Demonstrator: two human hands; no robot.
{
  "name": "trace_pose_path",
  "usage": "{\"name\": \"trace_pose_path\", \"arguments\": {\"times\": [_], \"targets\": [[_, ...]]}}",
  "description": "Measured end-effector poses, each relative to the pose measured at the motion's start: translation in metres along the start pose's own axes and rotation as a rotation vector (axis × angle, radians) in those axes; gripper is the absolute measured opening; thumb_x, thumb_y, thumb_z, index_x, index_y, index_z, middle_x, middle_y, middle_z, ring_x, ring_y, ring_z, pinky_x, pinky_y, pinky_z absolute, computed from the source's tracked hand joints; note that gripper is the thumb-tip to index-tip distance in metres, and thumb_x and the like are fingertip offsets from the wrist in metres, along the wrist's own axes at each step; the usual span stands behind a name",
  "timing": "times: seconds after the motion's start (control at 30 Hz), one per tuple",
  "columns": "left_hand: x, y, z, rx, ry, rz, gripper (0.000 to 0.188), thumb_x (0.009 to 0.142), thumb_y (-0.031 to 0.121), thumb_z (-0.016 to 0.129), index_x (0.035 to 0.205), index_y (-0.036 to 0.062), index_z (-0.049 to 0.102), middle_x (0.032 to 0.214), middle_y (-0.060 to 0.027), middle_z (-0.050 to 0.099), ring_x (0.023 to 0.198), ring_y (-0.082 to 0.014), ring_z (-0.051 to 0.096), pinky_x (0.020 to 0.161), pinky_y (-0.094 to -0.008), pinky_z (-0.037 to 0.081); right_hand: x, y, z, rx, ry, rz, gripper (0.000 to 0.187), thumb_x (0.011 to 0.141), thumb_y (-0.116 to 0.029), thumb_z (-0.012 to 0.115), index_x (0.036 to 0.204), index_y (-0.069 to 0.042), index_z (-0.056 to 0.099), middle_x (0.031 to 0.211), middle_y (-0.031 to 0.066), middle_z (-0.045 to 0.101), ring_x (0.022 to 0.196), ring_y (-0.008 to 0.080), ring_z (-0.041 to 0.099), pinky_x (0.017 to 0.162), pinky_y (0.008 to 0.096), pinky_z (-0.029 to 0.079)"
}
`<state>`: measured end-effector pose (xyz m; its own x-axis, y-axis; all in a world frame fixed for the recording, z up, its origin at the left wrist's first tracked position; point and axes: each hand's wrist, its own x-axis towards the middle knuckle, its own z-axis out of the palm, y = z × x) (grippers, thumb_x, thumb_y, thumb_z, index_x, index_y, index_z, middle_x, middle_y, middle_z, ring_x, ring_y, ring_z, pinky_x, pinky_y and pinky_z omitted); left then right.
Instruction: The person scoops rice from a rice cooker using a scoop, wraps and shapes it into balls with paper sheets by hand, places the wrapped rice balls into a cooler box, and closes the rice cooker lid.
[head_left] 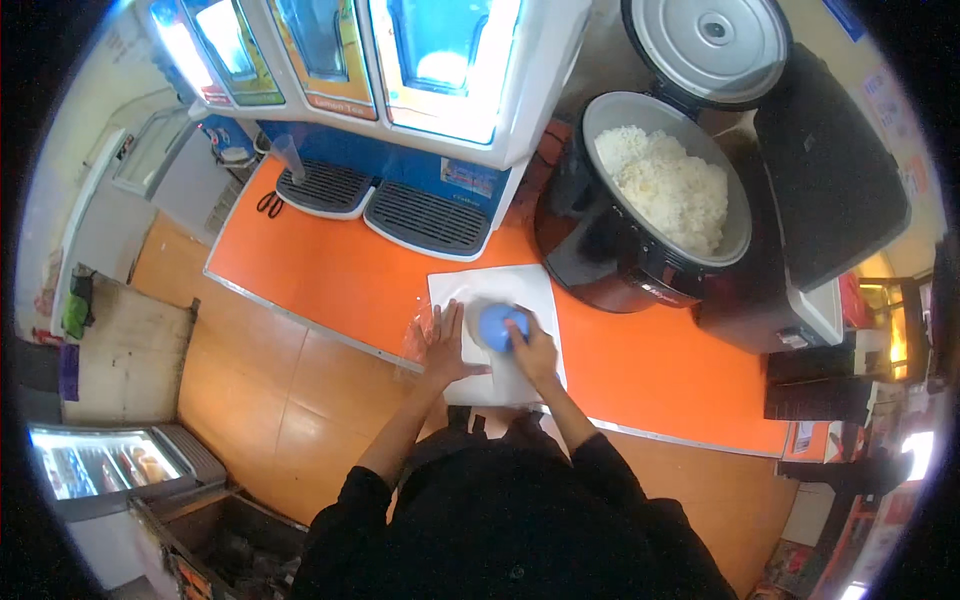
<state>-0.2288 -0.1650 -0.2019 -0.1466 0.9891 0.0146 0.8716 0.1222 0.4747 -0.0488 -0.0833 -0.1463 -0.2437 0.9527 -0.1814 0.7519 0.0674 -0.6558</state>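
A white sheet of paper (540,300) lies on the orange counter in front of me. My left hand (443,348) rests flat on its left part, fingers spread and holding nothing. On the middle of the sheet sits a small round blue bowl (496,328), which looks turned upside down. My right hand (535,348) grips it from the right, with the fingers over its top. Whatever is under the bowl is hidden. Clear crinkled plastic (415,338) lies beside the left hand at the sheet's left edge.
A black rice cooker (585,240) full of white rice (665,190) stands open to the right, its lid (712,45) raised. Behind the sheet is a lit drink dispenser (550,60) with drip trays (425,218). Black-handled scissors (270,204) lie at left. The counter's metal edge (310,325) runs nearest me.
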Motion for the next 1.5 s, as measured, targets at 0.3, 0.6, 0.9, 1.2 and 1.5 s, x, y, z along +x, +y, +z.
{"name": "trace_pose_path", "arguments": {"times": [0.3, 0.6, 0.9, 1.2, 1.5], "targets": [[-0.054, 0.022, -0.009, -0.073, -0.118, 0.341, 0.047, 0.08, 0.049, 0.07, 0.103, 0.0097, 0.06, 0.112, -0.0085, 0.056, 0.114, -0.029, 0.05, 0.095, -0.0555, 0.032, -0.042, 0.132, -0.087, -0.004, 0.348, 0.164, 0.06, 0.093, -0.055, 0.052, 0.136, -0.014, 0.05, 0.111, 0.0231, 0.065, 0.1, 0.041, 0.064, 0.084, 0.0484, 0.049], [-0.046, 0.037, -0.016, -0.277, 0.126, 0.336, 0.015, 0.086, 0.02, 0.064, 0.091, 0.0067, 0.06, 0.1, -0.01, 0.06, 0.096, -0.0293, 0.058, 0.084, -0.0437, 0.045, -0.061, 0.037, -0.053, -0.22, -0.054, -0.557, 0.063, 0.081, -0.036, 0.067, 0.133, -0.006, 0.05, 0.127, 0.0176, 0.056, 0.122, 0.0332, 0.05, 0.103, 0.0452, 0.04], [-0.07, -0.008, -0.016, -0.269, 0.099, 0.344, 0.03, 0.084, 0.012, 0.069, 0.111, 0.0018, 0.064, 0.117, -0.0144, 0.064, 0.113, -0.0357, 0.059, 0.098, -0.0415, 0.048, -0.028, 0.114, -0.04, -0.098, -0.25, -0.671, 0.055, 0.068, -0.014, 0.075, 0.123, -0.016, 0.066, 0.121, 0.0019, 0.066, 0.118, 0.0274, 0.059, 0.099, 0.039, 0.049], [0.0, -0.048, 0.026, -0.852, 0.623, -0.269, 0.032, 0.093, 0.023, 0.065, 0.076, -0.0027, 0.059, 0.062, -0.0022, 0.047, 0.057, -0.0135, 0.041, 0.054, -0.0272, 0.036, 0.041, 0.069, 0.011, 0.277, 0.085, -0.068, 0.033, 0.092, -0.029, 0.06, 0.096, 0.004, 0.06, 0.074, 0.0222, 0.067, 0.072, 0.0397, 0.068, 0.061, 0.0449, 0.05], [-0.042, -0.011, -0.015, -0.379, 0.576, -0.553, 0.04, 0.09, 0.032, 0.068, 0.078, -0.0059, 0.065, 0.056, -0.0074, 0.056, 0.053, -0.0121, 0.051, 0.05, -0.0304, 0.041, -0.012, 0.044, -0.031, -0.098, 0.157, -0.099, 0.046, 0.089, -0.014, 0.056, 0.132, -0.002, 0.046, 0.11, 0.0242, 0.063, 0.103, 0.0397, 0.062, 0.089, 0.0498, 0.047]]}}
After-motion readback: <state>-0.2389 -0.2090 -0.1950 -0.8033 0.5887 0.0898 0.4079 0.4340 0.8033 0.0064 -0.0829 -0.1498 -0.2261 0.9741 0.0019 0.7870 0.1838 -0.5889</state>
